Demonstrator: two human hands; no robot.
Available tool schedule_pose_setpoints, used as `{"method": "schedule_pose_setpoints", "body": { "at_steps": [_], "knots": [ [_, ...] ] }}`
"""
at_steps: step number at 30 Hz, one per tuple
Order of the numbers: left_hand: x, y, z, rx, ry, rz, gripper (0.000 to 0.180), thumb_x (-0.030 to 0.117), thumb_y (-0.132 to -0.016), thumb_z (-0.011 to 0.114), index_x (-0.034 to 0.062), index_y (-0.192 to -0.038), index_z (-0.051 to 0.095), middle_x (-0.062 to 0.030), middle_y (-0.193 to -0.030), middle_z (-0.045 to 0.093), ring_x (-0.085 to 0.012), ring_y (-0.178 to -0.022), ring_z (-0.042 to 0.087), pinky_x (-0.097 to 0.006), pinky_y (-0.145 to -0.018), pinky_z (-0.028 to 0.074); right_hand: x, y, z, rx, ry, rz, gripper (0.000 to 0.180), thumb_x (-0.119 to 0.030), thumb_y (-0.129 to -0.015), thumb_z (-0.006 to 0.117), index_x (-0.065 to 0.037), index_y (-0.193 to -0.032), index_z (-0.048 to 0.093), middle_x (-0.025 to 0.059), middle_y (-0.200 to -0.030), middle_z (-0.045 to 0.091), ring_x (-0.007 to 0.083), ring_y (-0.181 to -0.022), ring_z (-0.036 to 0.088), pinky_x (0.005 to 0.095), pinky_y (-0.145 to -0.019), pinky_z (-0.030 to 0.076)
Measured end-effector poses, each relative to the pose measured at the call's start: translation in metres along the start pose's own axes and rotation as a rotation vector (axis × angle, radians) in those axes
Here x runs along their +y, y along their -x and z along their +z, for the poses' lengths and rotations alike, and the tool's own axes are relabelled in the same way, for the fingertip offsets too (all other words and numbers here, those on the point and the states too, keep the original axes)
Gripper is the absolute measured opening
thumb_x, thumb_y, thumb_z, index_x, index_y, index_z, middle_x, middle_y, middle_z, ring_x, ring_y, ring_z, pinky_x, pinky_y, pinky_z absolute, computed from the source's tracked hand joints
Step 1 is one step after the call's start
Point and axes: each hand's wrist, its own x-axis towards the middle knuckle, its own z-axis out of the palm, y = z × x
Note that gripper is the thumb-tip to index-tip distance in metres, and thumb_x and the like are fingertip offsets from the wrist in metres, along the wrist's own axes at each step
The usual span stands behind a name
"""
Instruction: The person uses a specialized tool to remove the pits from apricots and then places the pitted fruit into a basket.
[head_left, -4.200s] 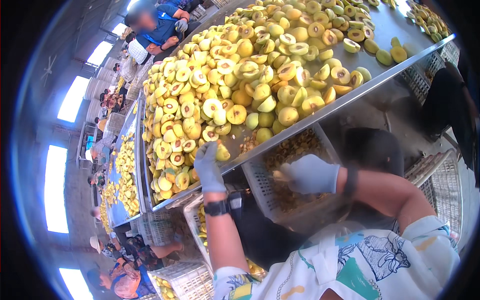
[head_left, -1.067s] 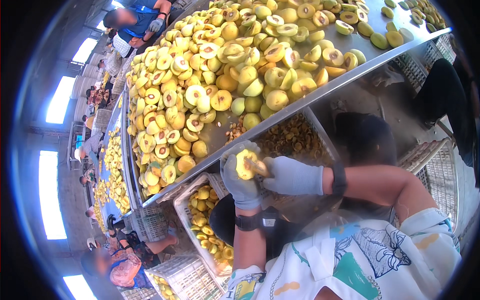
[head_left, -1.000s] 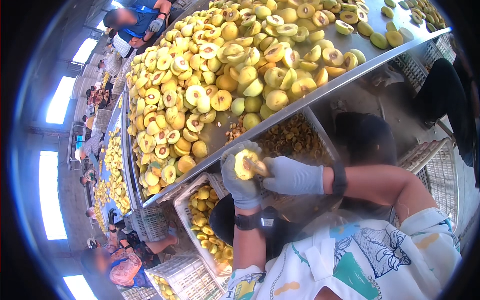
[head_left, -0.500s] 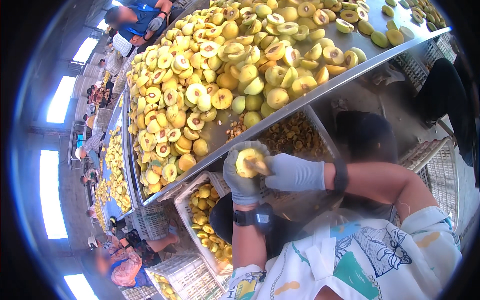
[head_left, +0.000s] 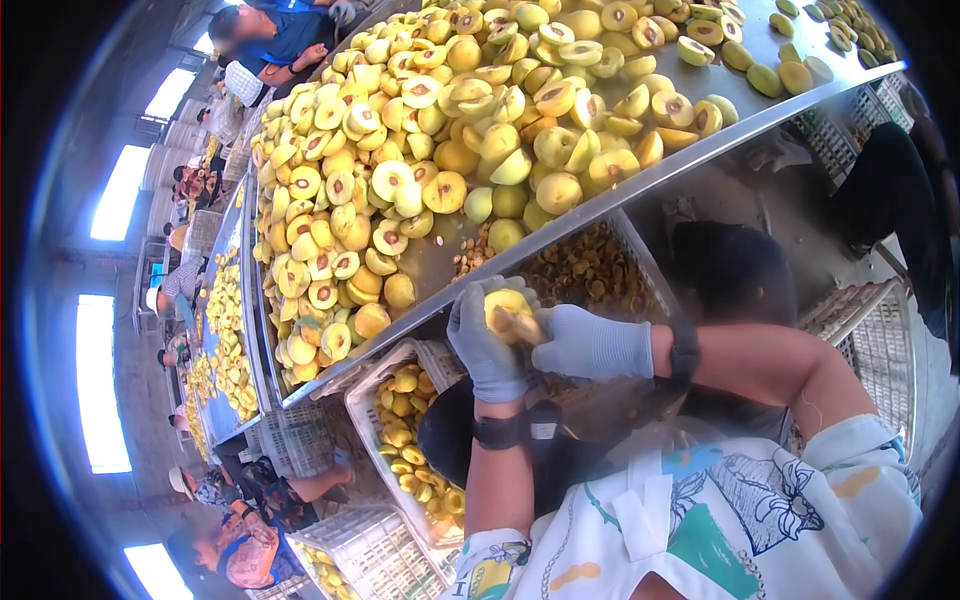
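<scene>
My left hand (head_left: 488, 345), in a grey glove, cups a yellow peach half (head_left: 503, 303) with its cut face turned up. Closed around a short tool, my gloved right hand (head_left: 590, 342) presses in from the right. The tool's brownish end (head_left: 520, 326) meets the flesh near the middle of the fruit; it is blurred, and its handle is hidden in the fingers. Both hands are just off the near edge of a metal table (head_left: 640, 180), over a crate (head_left: 640, 255) of brown pits and scraps.
Halved yellow peaches (head_left: 400, 150) are heaped on the table, with stones in many. A white crate (head_left: 370, 430) of peach halves stands at left, near another white crate (head_left: 375, 550). Co-workers (head_left: 265, 45) sit around other tables at left. An empty-looking lattice crate (head_left: 870, 340) is at right.
The peach half has tilted in my left hand, so less of its cut face shows. My left wrist has turned. The tool stays at the fruit.
</scene>
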Motion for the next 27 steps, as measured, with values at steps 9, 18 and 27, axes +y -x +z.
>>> {"method": "schedule_pose_setpoints", "body": {
  "at_steps": [9, 18, 27],
  "knots": [
    [0.001, 0.003, 0.012, 0.089, -0.010, 0.115, 0.035, 0.033, -0.103, 0.041, 0.0019, -0.103, 0.056, -0.0164, -0.093, 0.068, -0.0257, -0.076, 0.068, -0.036, -0.066, 0.058, -0.006, 0.003, -0.009, -0.195, -0.314, 0.139, 0.021, -0.015, -0.082, 0.062, 0.004, -0.091, 0.061, 0.0092, -0.071, 0.062, 0.0164, -0.059, 0.061, 0.0292, -0.052, 0.049],
    [0.004, 0.008, 0.007, 0.044, -0.152, 0.282, 0.032, 0.029, -0.103, 0.040, 0.0015, -0.102, 0.056, -0.0163, -0.094, 0.068, -0.0261, -0.077, 0.068, -0.036, -0.067, 0.058, 0.004, 0.003, -0.009, -0.379, -0.724, 0.141, 0.017, -0.014, -0.083, 0.062, 0.002, -0.086, 0.059, 0.0053, -0.060, 0.056, 0.0142, -0.044, 0.052, 0.0278, -0.040, 0.041],
    [0.014, 0.006, 0.022, 0.104, 0.099, 0.080, 0.028, 0.019, -0.098, 0.045, -0.0026, -0.090, 0.060, -0.0159, -0.083, 0.067, -0.0248, -0.068, 0.065, -0.035, -0.062, 0.055, -0.004, -0.003, -0.006, -0.161, -0.275, 0.054, 0.016, -0.013, -0.082, 0.061, 0.003, -0.084, 0.060, 0.0057, -0.061, 0.058, 0.0131, -0.045, 0.053, 0.0270, -0.040, 0.041]
  ]
}}
